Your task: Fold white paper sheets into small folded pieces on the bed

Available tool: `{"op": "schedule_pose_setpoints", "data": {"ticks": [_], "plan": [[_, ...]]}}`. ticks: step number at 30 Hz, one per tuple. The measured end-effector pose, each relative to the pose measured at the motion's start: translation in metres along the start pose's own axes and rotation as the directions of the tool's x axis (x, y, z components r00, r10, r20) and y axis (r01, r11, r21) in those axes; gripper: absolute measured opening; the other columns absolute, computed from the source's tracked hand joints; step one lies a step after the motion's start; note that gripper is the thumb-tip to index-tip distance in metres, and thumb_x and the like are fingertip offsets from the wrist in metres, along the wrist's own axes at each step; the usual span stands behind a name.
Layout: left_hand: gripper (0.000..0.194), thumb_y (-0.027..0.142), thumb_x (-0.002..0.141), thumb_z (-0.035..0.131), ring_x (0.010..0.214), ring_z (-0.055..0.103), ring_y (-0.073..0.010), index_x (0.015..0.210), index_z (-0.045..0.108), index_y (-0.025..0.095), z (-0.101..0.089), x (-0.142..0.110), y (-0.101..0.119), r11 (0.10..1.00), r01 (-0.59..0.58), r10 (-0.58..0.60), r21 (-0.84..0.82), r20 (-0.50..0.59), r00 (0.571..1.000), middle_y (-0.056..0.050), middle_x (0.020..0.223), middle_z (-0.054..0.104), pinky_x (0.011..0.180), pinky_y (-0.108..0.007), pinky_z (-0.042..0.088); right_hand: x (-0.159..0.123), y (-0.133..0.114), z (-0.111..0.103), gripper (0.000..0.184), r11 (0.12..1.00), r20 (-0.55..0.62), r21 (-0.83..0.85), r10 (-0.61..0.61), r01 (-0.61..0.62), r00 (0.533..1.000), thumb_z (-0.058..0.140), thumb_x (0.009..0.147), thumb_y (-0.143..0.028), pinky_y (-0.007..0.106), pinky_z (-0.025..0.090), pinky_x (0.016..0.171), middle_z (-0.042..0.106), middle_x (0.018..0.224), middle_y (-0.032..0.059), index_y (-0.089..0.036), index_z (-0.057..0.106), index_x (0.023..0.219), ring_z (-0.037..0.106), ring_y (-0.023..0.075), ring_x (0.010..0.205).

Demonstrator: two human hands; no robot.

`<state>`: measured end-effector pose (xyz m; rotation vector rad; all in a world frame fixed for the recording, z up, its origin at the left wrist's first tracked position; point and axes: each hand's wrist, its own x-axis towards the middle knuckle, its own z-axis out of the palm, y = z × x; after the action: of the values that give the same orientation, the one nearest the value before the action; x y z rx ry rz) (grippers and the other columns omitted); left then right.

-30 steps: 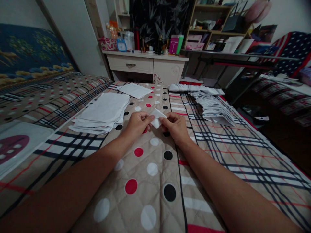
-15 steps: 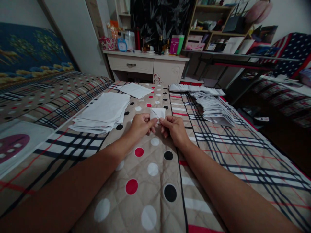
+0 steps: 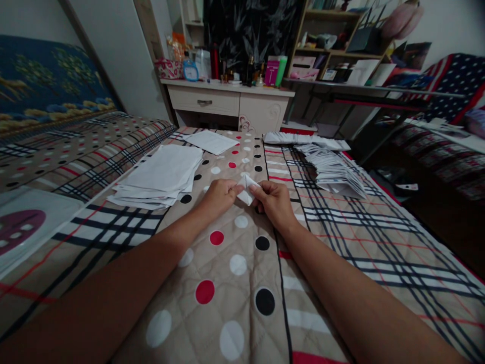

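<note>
Between my two hands is a small folded piece of white paper (image 3: 245, 191), held just above the patterned bedspread and turned so one corner points toward me. My left hand (image 3: 222, 194) pinches its left side with thumb and fingers. On the right side, my right hand (image 3: 273, 198) grips it the same way, thumb on top. A crease runs down the paper's upper face. Left of my hands lies a stack of white paper sheets (image 3: 162, 169), with another white sheet (image 3: 212, 141) beyond it. To the right sits a fanned row of folded papers (image 3: 335, 172).
A second long row of folded white paper (image 3: 306, 140) lies at the bed's far right. The bedspread (image 3: 235, 313) is quilted with dots and plaid. Beyond the bed stands a white dresser (image 3: 223, 103) with bottles on top. A white plastic bag (image 3: 56, 202) is at left.
The folded paper has turned from lying square to standing on a corner, and its creased faces now show differently. My hands have moved slightly apart to its two side corners.
</note>
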<state>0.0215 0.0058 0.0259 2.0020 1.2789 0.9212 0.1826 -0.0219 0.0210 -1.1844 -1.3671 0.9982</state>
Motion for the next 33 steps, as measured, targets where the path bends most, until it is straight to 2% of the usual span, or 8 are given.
{"op": "schedule_pose_setpoints", "data": {"ticks": [4, 7, 10, 15, 18, 24, 27, 33], "plan": [[0.035, 0.035, 0.088, 0.054, 0.048, 0.049, -0.0114, 0.059, 0.056, 0.016, 0.003, -0.003, -0.001, 0.999, -0.011, 0.010, -0.050, -0.021, 1.000, 0.003, 0.049, 0.052, 0.049, -0.023, 0.035, 0.002, 0.004, -0.003, 0.044, 1.000, 0.000, -0.026, -0.001, 0.001, 1.000, 0.061, 0.081, -0.049, 0.023, 0.025, 0.041, 0.048, 0.041, -0.0028, -0.019, 0.051, 0.050, 0.035, 0.0076, 0.038], [0.030, 0.034, 0.090, 0.054, 0.057, 0.056, -0.0130, 0.069, 0.066, 0.016, 0.002, -0.003, -0.003, 0.992, -0.129, 0.128, 0.004, -0.139, 0.982, 0.000, 0.060, 0.062, 0.055, -0.024, 0.040, 0.003, 0.009, -0.002, 0.053, 0.994, 0.004, -0.107, -0.028, 0.028, 1.000, 0.053, 0.087, -0.054, 0.024, 0.029, 0.045, 0.047, 0.042, -0.0019, -0.019, 0.050, 0.048, 0.039, 0.0093, 0.040], [0.028, 0.032, 0.093, 0.054, 0.068, 0.059, -0.0146, 0.077, 0.072, 0.017, -0.001, -0.003, -0.004, 0.928, -0.286, 0.341, 0.240, -0.232, 0.911, -0.003, 0.072, 0.068, 0.065, -0.026, 0.043, 0.004, 0.010, -0.001, 0.041, 0.947, -0.071, -0.264, -0.206, 0.181, 0.976, 0.054, 0.090, -0.049, 0.025, 0.039, 0.055, 0.061, 0.061, 0.0013, -0.018, 0.064, 0.065, 0.052, 0.0130, 0.056], [0.029, 0.034, 0.094, 0.054, 0.078, 0.061, -0.0189, 0.082, 0.074, 0.017, -0.004, -0.005, -0.001, 0.774, -0.384, 0.530, 0.503, -0.185, 0.827, -0.006, 0.078, 0.070, 0.072, -0.031, 0.044, 0.001, 0.001, 0.000, 0.013, 0.822, -0.081, -0.343, -0.508, 0.455, 0.858, 0.064, 0.087, -0.030, 0.029, 0.048, 0.074, 0.067, 0.090, 0.0035, -0.022, 0.072, 0.094, 0.059, 0.0159, 0.078], [0.027, 0.032, 0.094, 0.055, 0.077, 0.061, -0.0182, 0.081, 0.074, 0.018, -0.002, -0.005, 0.000, 0.783, -0.389, 0.530, 0.486, -0.194, 0.825, -0.005, 0.078, 0.070, 0.071, -0.030, 0.045, -0.002, -0.004, 0.001, 0.011, 0.811, -0.061, -0.335, -0.527, 0.480, 0.848, 0.062, 0.087, -0.027, 0.029, 0.049, 0.070, 0.067, 0.087, 0.0036, -0.021, 0.072, 0.089, 0.060, 0.0160, 0.077], [0.017, 0.021, 0.089, 0.061, 0.070, 0.064, -0.0149, 0.078, 0.073, 0.018, 0.003, -0.002, -0.006, 0.898, -0.382, 0.435, 0.220, -0.306, 0.847, -0.003, 0.075, 0.071, 0.065, -0.026, 0.046, -0.001, 0.003, 0.003, 0.014, 0.894, -0.113, -0.290, -0.385, 0.340, 0.916, 0.061, 0.084, -0.027, 0.027, 0.048, 0.063, 0.072, 0.086, 0.0043, -0.019, 0.070, 0.093, 0.064, 0.0160, 0.072], [0.016, 0.020, 0.089, 0.061, 0.073, 0.064, -0.0151, 0.078, 0.072, 0.017, 0.006, -0.001, -0.006, 0.904, -0.376, 0.424, 0.203, -0.324, 0.845, -0.003, 0.076, 0.070, 0.067, -0.026, 0.047, 0.001, 0.007, 0.004, 0.016, 0.916, -0.076, -0.261, -0.333, 0.304, 0.940, 0.060, 0.085, -0.030, 0.027, 0.048, 0.058, 0.073, 0.082, 0.0041, -0.018, 0.071, 0.090, 0.062, 0.0145, 0.061], [0.005, 0.021, 0.088, 0.063, 0.085, 0.064, -0.0162, 0.090, 0.066, 0.017, 0.008, -0.005, 0.003, 0.909, -0.353, 0.412, 0.222, -0.356, 0.839, -0.004, 0.090, 0.070, 0.076, -0.028, 0.049, 0.000, 0.004, 0.005, 0.017, 0.877, -0.056, -0.331, -0.385, 0.347, 0.921, 0.059, 0.086, -0.028, 0.027, 0.049, 0.062, 0.074, 0.084, 0.0056, -0.018, 0.072, 0.090, 0.065, 0.0163, 0.068]]}}
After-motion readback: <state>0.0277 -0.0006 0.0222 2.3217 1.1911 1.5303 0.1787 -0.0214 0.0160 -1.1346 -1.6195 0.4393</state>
